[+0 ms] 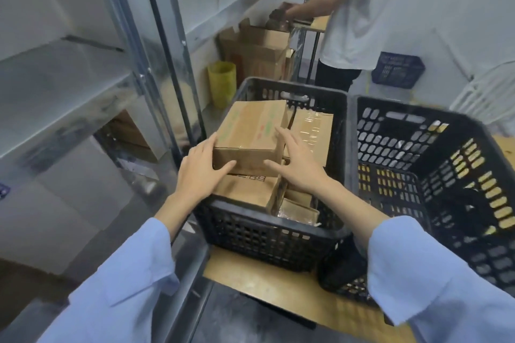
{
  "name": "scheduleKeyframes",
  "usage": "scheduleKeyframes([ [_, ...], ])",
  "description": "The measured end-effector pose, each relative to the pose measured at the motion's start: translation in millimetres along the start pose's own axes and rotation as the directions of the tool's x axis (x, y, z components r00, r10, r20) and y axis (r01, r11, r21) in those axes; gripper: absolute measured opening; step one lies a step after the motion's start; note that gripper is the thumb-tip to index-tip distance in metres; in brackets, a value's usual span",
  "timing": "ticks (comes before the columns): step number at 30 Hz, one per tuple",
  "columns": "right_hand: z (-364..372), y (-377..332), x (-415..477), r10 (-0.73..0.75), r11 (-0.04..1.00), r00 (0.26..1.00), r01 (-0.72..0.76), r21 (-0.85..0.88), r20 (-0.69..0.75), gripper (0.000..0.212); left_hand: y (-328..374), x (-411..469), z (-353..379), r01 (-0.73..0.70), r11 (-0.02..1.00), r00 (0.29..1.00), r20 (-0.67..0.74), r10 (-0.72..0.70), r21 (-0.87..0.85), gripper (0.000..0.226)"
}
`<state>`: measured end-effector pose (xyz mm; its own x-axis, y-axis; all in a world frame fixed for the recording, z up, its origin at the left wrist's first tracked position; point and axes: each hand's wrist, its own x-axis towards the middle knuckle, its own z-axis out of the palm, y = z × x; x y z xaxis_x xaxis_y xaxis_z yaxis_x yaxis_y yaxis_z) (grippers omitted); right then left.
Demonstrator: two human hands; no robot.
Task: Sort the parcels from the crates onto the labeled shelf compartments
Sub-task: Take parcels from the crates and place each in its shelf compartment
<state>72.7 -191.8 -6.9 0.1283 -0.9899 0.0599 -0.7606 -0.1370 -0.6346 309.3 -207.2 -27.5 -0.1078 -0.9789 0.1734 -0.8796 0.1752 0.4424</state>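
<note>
I am pressing the brown printed cardboard box (250, 131) between my left hand (202, 168) at nine o'clock and right hand (299, 166) at three, fingers straight and spread. It is sitting atop other parcels (245, 192) in the black slotted plastic crate (267, 231). Flat palms alone are risking a slip.

Operator wears a plain light blue cloth long-sleeved top, no print or markings visible. Light blue left sleeve (119, 287): loose cut, soft creases, a folded flap just behind the cuff. Light blue right sleeve (446, 287): same cloth, wide straight-hemmed cuff with a corner hanging at the near edge. Both cuffs end partway up the forearm, wrists exposed. Left grip (198, 175) and right grip (301, 167) are bare.
</note>
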Motion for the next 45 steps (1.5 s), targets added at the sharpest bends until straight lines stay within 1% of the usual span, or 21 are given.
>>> scheduleKeyframes([
  [3, 2.8, 5.0, 12.2, 0.022, 1.0, 0.999, -0.022, 0.004, 0.039, 0.096, 0.1, -1.0, 4.9, -0.035, 0.999, 0.998, -0.044, 0.033, -0.039, 0.084],
  [6, 0.6, 10.9, 21.4, 0.025, 1.0, 0.999, -0.025, 0.004, 0.034, 0.103, -1.4, 1.0, 6.1, -0.075, 0.993, 0.996, -0.057, 0.071, -0.086, 0.085],
  [11, -3.4, 18.9, 29.3, 0.027, 0.999, 0.999, -0.03, 0.044, 0.047, 0.11, 3.3, 20.8, 2.7, -0.028, 0.963, 0.999, 0.036, 0.039, -0.268, 0.088],
  [14, -2.6, 19.9, 32.5, 0.042, 0.995, 0.996, -0.048, 0.082, 0.082, 0.115, 5.7, 33.1, 3.4, 0.024, 0.939, 0.994, 0.109, 0.015, -0.344, 0.092],
  [16, -0.5, 19.7, 33.5, 0.047, 0.994, 0.995, -0.055, 0.096, 0.088, 0.117, 7.9, 36.6, 4.5, 0.043, 0.918, 0.991, 0.135, 0.011, -0.394, 0.09],
  [18, 1.1, 19.6, 34.1, 0.052, 0.992, 0.995, -0.061, 0.111, 0.084, 0.117, 9.6, 37.9, 5.9, 0.045, 0.907, 0.991, 0.132, 0.012, -0.42, 0.087],
  [24, -1.3, 17.9, 29.4, 0.053, 0.989, 0.997, -0.06, 0.136, 0.057, 0.113, 11.1, 35.4, 8.1, 0.079, 0.897, 0.993, 0.113, -0.032, -0.436, 0.089],
  [29, -11.9, 18.3, 18.8, 0.017, 0.992, 1.0, -0.019, 0.127, 0.019, 0.115, 24.1, 25.6, 3.2, 0.076, 0.876, 0.995, 0.095, -0.034, -0.476, 0.087],
  [33, -27.6, 15.2, 4.2, -0.016, 0.981, 1.0, 0.013, 0.193, 0.014, 0.113, 38.8, 13.6, -2.1, 0.071, 0.86, 0.996, 0.077, -0.037, -0.505, 0.087],
  [35, -36.4, 11.7, -6.5, -0.001, 0.963, 1.0, -0.002, 0.268, 0.011, 0.102, 47.4, 5.8, -6.4, 0.063, 0.853, 0.997, 0.063, -0.035, -0.519, 0.089],
  [37, -44.2, 8.8, -17.8, 0.0, 0.942, 1.0, 0.003, 0.335, -0.009, 0.083, 57.3, -4.2, -11.1, 0.057, 0.848, 0.998, 0.052, -0.035, -0.526, 0.097],
  [38, -48.1, 8.4, -23.2, 0.0, 0.939, 1.0, 0.011, 0.344, -0.03, 0.078, 62.6, -10.2, -13.7, 0.056, 0.847, 0.998, 0.043, -0.04, -0.528, 0.101],
  [40, -56.6, 8.9, -34.5, -0.032, 0.934, 0.998, 0.052, 0.354, -0.062, 0.073, 74.7, -24.2, -18.8, 0.054, 0.849, 0.999, 0.022, -0.05, -0.526, 0.106],
  [41, -61.1, 9.2, -40.6, -0.047, 0.928, 0.997, 0.067, 0.367, -0.063, 0.075, 80.9, -31.9, -21.1, 0.054, 0.85, 0.998, 0.011, -0.056, -0.524, 0.106],
  [43, -69.7, 9.1, -53.9, -0.055, 0.92, 0.998, 0.068, 0.385, -0.044, 0.086, 92.7, -48.7, -25.0, 0.064, 0.845, 0.997, -0.01, -0.082, -0.531, 0.105],
  [45, -76.9, 7.8, -67.7, -0.08, 0.926, 0.996, 0.09, 0.367, -0.043, 0.092, 102.9, -66.5, -28.0, 0.063, 0.845, 0.993, -0.047, -0.104, -0.531, 0.103],
])
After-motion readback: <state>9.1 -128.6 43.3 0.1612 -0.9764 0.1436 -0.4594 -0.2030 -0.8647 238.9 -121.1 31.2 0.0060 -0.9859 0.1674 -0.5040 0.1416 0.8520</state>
